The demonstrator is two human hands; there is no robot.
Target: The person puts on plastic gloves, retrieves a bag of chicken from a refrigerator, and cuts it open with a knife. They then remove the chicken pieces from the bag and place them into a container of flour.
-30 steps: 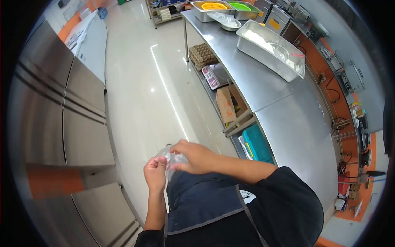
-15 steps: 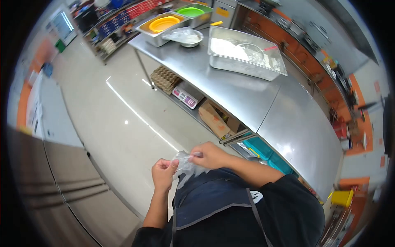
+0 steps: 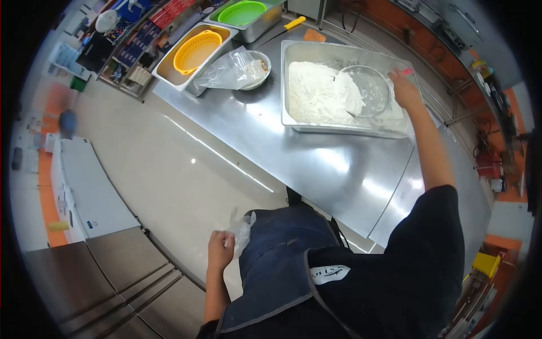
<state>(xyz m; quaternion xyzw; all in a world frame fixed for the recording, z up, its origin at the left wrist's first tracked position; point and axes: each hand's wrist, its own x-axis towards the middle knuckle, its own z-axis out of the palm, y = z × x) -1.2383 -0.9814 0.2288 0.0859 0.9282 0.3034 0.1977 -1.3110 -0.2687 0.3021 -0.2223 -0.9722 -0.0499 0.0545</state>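
My left hand [image 3: 219,248] is down at my side by my dark apron, closed on a crumpled clear plastic bag [image 3: 242,231]. My right hand [image 3: 405,90] reaches out to the far right rim of a big steel tray [image 3: 293,121] filled with white flour [image 3: 316,93]. It touches a pink-handled tool [image 3: 404,72] at the edge of a round glass bowl [image 3: 367,90] that sits in the flour. Whether the fingers grip the handle is unclear.
The tray stands on a long steel counter [image 3: 293,158]. Behind it are a steel bowl under a plastic bag [image 3: 237,69], a yellow colander [image 3: 196,51] in a steel pan, and a green colander [image 3: 243,12]. Steel fridge doors [image 3: 118,282] are at the lower left.
My right hand let go of the plastic bag and reached out to the flour tray. My view turned toward the counter. The left hand kept the bag.
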